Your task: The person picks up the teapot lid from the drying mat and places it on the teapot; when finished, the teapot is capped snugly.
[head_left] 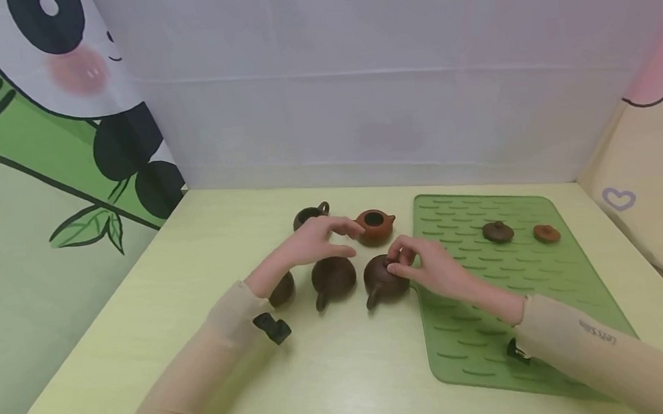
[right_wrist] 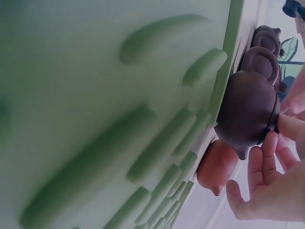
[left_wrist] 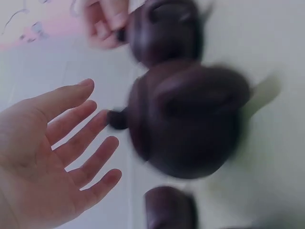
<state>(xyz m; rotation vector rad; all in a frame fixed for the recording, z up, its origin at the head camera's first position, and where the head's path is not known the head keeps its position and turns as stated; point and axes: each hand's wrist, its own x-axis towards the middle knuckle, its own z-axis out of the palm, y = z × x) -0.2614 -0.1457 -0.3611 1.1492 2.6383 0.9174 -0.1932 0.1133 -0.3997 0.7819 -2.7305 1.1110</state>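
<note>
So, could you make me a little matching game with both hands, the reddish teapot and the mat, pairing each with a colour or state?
Things:
1. Right hand
2. Reddish teapot
3. Left hand
4. Mat

Colours and states:
A. Open, holding nothing
B. Green
C. Pinching a dark teapot lid
D. Lidless, its top opening showing

Right pairs: 1-C, 2-D, 3-A, 4-B

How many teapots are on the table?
5. Back row: dark open teapot, reddish teapot. Front row: left teapot, partly behind the left arm; middle teapot; right teapot, touched by the right hand. Arms may hide more.
</note>
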